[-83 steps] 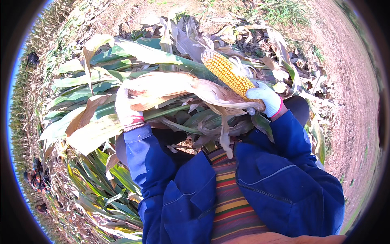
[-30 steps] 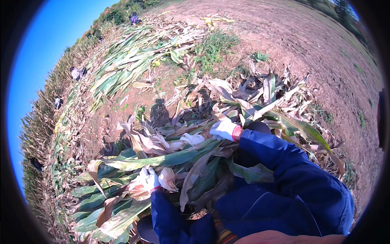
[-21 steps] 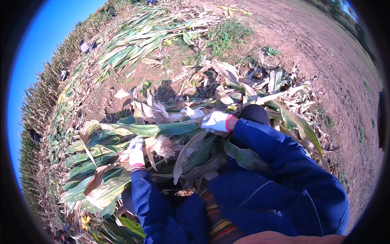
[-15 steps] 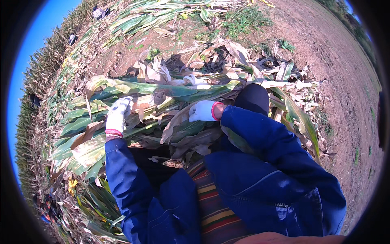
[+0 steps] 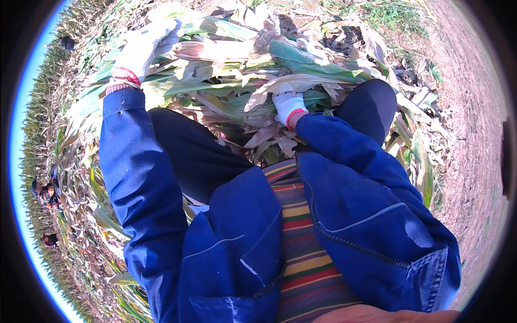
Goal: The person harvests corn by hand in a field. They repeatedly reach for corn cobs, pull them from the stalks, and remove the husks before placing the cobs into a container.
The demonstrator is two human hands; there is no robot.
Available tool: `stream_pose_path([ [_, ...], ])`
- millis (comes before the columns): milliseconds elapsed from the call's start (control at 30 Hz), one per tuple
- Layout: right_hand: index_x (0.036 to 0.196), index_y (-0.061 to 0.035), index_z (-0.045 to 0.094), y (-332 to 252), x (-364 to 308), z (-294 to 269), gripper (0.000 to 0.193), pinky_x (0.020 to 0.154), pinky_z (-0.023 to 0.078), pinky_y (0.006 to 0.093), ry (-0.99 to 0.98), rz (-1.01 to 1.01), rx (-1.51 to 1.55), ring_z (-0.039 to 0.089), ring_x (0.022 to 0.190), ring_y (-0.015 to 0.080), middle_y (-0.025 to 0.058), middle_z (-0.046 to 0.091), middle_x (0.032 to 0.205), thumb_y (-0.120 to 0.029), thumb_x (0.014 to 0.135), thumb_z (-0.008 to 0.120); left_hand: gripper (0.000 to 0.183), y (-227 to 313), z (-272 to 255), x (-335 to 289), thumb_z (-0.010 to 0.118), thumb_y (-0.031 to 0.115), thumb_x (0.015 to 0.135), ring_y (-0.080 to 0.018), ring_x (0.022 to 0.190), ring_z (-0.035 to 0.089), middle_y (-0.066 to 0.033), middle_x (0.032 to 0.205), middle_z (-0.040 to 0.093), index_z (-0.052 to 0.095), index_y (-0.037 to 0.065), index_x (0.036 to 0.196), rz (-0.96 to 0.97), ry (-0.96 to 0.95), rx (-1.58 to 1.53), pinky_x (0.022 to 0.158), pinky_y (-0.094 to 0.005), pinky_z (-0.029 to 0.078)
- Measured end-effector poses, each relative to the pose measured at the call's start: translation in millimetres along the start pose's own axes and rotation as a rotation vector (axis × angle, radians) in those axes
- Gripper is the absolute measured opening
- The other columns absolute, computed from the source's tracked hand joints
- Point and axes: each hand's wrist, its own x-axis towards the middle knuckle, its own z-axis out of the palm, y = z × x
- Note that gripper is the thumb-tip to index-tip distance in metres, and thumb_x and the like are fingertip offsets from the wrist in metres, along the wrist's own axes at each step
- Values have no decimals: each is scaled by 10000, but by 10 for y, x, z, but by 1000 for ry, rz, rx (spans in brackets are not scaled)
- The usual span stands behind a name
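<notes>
A heap of cut corn stalks (image 5: 226,86) with green and dried leaves lies across my front, at my knees. My left hand (image 5: 142,51), in a white knitted glove with a red cuff edge, is stretched out over the far left of the heap. Its fingers lie extended on the leaves, though bright glare blurs their outline. Beside it lies a pale, husk-wrapped part (image 5: 212,50) of a stalk. My right hand (image 5: 289,106), gloved alike, is closed on corn stalks at the near right side. A dry leaf (image 5: 293,85) partly hides its fingertips.
My dark-trousered knees (image 5: 369,107) flank the near side of the heap. Bare brown soil (image 5: 474,161) stretches along the right. More stalks (image 5: 81,226) cover the ground at left, beside standing corn (image 5: 32,134). Another person (image 5: 49,194) is far off at the left.
My view has tipped down, showing more of my jacket and knees. The left hand has reached farther forward and left over the heap. The right hand stays at the near right stalks.
</notes>
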Motion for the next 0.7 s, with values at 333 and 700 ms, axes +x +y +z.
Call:
stream_pose_path([
  [333, 1235, -125, 704, 15, 401, 701, 377, 1034, 449, 570, 166, 191, 404, 610, 1200, 414, 189, 687, 1242, -301, 911, 621, 453, -1989, 1040, 187, 560, 465, 999, -266, 1114, 647, -120, 1175, 701, 693, 107, 1241, -129, 68, 884, 998, -425, 475],
  [700, 1383, -147, 592, 135, 985, 116, 681, 1133, 365, 566, -130, 175, -65, 532, 1342, 379, 176, 618, 1385, -449, 804, 784, 367, -2738, 1716, 1048, 576, 430, 962, -338, 1067, 681, -147, 1078, 736, 738, 117, 1063, -209, 400, 506, 1000, -489, 476],
])
